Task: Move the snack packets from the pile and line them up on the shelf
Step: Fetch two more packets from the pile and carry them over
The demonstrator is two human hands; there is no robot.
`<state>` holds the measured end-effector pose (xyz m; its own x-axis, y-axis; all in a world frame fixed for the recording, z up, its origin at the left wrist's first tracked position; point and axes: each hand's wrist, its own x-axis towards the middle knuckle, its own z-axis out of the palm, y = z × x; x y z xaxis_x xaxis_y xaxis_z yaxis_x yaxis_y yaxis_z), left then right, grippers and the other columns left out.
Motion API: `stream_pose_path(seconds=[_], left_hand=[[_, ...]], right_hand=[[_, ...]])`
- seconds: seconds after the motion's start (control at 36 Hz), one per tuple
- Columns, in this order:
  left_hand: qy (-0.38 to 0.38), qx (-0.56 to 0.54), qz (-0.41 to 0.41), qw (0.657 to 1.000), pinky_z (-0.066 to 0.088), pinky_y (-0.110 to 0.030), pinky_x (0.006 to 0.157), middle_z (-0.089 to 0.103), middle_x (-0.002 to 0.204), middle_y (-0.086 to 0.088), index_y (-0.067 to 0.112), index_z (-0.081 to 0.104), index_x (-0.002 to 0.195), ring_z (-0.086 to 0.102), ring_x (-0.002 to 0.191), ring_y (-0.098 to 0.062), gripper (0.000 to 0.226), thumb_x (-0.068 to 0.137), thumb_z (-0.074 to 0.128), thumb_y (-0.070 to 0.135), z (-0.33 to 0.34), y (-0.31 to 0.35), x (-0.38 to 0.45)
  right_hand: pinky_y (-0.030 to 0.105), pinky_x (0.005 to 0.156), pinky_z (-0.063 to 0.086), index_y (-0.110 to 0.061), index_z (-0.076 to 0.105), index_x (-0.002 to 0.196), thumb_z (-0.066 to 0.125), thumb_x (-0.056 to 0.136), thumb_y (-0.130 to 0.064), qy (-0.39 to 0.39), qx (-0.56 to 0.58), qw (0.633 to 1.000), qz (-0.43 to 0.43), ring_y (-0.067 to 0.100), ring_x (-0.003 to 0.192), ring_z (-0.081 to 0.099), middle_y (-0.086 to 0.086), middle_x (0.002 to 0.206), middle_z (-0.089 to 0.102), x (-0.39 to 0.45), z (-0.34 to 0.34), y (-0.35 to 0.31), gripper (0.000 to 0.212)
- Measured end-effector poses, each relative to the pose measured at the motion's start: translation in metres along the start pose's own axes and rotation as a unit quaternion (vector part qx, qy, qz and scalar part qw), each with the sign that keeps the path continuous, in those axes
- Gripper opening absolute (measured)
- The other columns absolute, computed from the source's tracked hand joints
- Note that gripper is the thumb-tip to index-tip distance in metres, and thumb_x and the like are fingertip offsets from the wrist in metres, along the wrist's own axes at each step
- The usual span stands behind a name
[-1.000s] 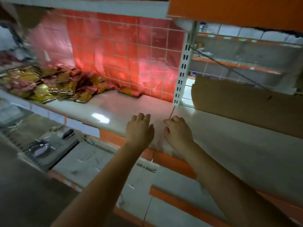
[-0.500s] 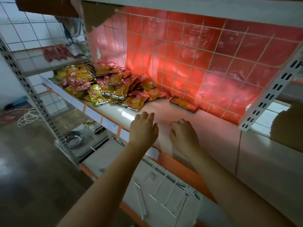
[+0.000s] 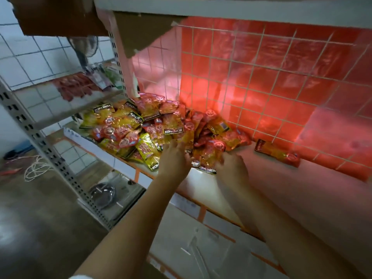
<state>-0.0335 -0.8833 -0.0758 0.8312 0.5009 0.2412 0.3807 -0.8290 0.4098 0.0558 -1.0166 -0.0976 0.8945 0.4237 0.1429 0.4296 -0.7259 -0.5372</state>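
A heap of red and yellow snack packets point(image 3: 153, 121) lies at the left end of the white shelf point(image 3: 302, 188), against the red tiled back wall. One packet point(image 3: 275, 153) lies apart on the shelf, right of the heap at the wall. My left hand point(image 3: 174, 160) rests with fingers stretched out on packets at the heap's near edge. My right hand point(image 3: 231, 170) is beside it on the heap's near right corner, its fingers blurred over a packet; whether they hold it is unclear.
A slotted metal upright point(image 3: 46, 150) stands at the left. A neighbouring shelf point(image 3: 74, 87) carries red packets. Below are a metal bowl point(image 3: 102, 193) and a lower white shelf point(image 3: 201, 248). Torn cardboard point(image 3: 60, 15) hangs overhead. A white cord point(image 3: 36, 168) lies on the floor.
My view has swung left toward the heap. Both hands have moved from the bare shelf front onto the heap's near edge.
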Motion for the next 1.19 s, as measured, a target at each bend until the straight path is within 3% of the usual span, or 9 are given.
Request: stream_pose_path(seconds=[0.11,0.25,0.47,0.69,0.92,1.0,1.06,1.14,1.19], left_hand=[[-0.035,0.008,-0.006,0.999,0.035,-0.033,0.095,0.048,0.114,-0.014,0.005,0.050,0.116,0.045,0.111,-0.029,0.030,0.089,0.052,0.016,-0.002,-0.027,0.030],[-0.056,0.059,0.029,0.996,0.039,-0.034,0.094,0.047,0.115,-0.012,0.007,0.047,0.116,0.044,0.110,-0.026,0.040,0.092,0.053,0.037,-0.001,-0.040,0.053],[-0.034,0.066,0.063,0.995,0.041,-0.035,0.091,0.045,0.119,-0.009,0.009,0.040,0.124,0.044,0.113,-0.024,0.061,0.085,0.059,0.051,0.008,-0.048,0.063],[-0.076,0.026,0.086,0.993,0.040,-0.034,0.096,0.046,0.126,-0.014,0.003,0.021,0.141,0.044,0.118,-0.028,0.083,0.081,0.072,0.032,0.007,-0.050,0.067],[-0.116,-0.109,0.056,0.986,0.046,-0.038,0.092,0.060,0.115,-0.016,0.000,0.029,0.137,0.055,0.111,-0.033,0.090,0.068,0.083,0.017,0.006,-0.055,0.068],[-0.142,-0.216,0.032,0.965,0.046,-0.029,0.081,0.063,0.113,-0.010,0.003,0.038,0.132,0.060,0.098,-0.023,0.074,0.071,0.080,0.010,-0.002,-0.055,0.061],[-0.161,-0.266,0.023,0.950,0.043,-0.026,0.077,0.064,0.109,-0.006,0.006,0.048,0.126,0.059,0.092,-0.018,0.058,0.075,0.076,0.010,-0.005,-0.055,0.056],[-0.181,-0.310,0.039,0.933,0.043,-0.027,0.068,0.065,0.083,-0.002,0.011,0.065,0.091,0.062,0.082,-0.021,0.015,0.078,0.072,0.012,-0.004,-0.056,0.049],[-0.206,-0.374,0.030,0.904,0.044,-0.028,0.063,0.063,0.071,-0.003,0.011,0.064,0.076,0.061,0.072,-0.020,0.008,0.079,0.071,0.008,0.000,-0.053,0.043]], right_hand=[[0.040,0.083,0.047,-0.008,0.062,0.108,0.057,0.087,-0.038,0.027,0.002,0.995,0.095,0.034,0.100,0.053,0.015,0.111,0.058,0.010,0.017,-0.017,0.037],[0.040,0.093,0.042,-0.021,0.041,0.136,0.063,0.081,-0.048,0.023,-0.039,0.987,0.154,0.033,0.118,0.045,0.010,0.131,0.046,0.016,0.028,-0.023,0.065],[0.037,0.082,0.049,-0.023,0.047,0.124,0.070,0.073,-0.047,0.045,-0.024,0.976,0.213,0.032,0.102,0.055,0.008,0.109,0.060,0.015,0.036,-0.025,0.060],[0.036,0.083,0.048,-0.026,0.046,0.125,0.072,0.073,-0.048,0.061,-0.031,0.967,0.247,0.030,0.101,0.057,0.006,0.112,0.059,0.012,0.038,-0.030,0.062],[0.040,0.086,0.049,-0.030,0.051,0.118,0.079,0.067,-0.042,0.078,0.052,0.963,0.251,0.025,0.099,0.059,-0.002,0.106,0.063,-0.006,0.036,-0.039,0.060],[0.039,0.078,0.053,-0.028,0.055,0.113,0.083,0.067,-0.029,0.109,0.152,0.953,0.240,0.016,0.084,0.062,-0.008,0.091,0.063,-0.018,0.034,-0.043,0.054],[0.038,0.078,0.054,-0.028,0.056,0.113,0.086,0.063,-0.025,0.127,0.191,0.941,0.247,0.016,0.085,0.063,-0.006,0.095,0.064,-0.025,0.031,-0.043,0.058],[0.045,0.077,0.057,-0.015,0.059,0.116,0.085,0.063,-0.013,0.147,0.279,0.911,0.268,0.023,0.085,0.068,0.005,0.100,0.068,-0.033,0.024,-0.039,0.058],[0.042,0.075,0.057,-0.007,0.060,0.114,0.078,0.069,-0.001,0.153,0.334,0.888,0.278,0.025,0.083,0.068,0.009,0.099,0.069,-0.040,0.015,-0.038,0.049]])
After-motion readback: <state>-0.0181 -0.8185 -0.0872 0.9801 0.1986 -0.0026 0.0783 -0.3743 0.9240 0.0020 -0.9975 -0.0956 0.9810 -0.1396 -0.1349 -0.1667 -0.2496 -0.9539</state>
